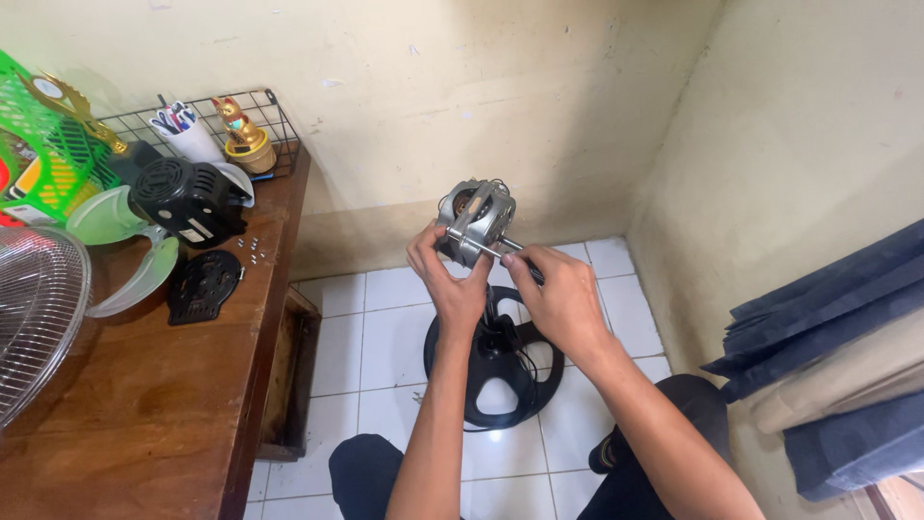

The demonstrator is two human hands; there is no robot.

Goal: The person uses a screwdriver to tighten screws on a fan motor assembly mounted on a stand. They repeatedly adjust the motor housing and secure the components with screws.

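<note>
I hold a grey metal fan motor (475,218) with copper windings up in front of me, over the floor. My left hand (449,279) grips the motor's body from the left and below. My right hand (558,294) is closed around a dark tool or part (515,245) at the motor's shaft, which sticks out toward the right. Below both hands a round black fan base (493,371) with a short post stands on the white tiled floor (385,337). My knees show at the bottom edge.
A wooden table (144,404) on the left carries a black motor cover (189,200), a black grille plate (202,284), small screws (252,248), translucent green fan blades (135,260), a wire fan guard (34,318), a green basket (43,144) and a wire rack with cup and figurine. Dark folded fabric (828,356) hangs right.
</note>
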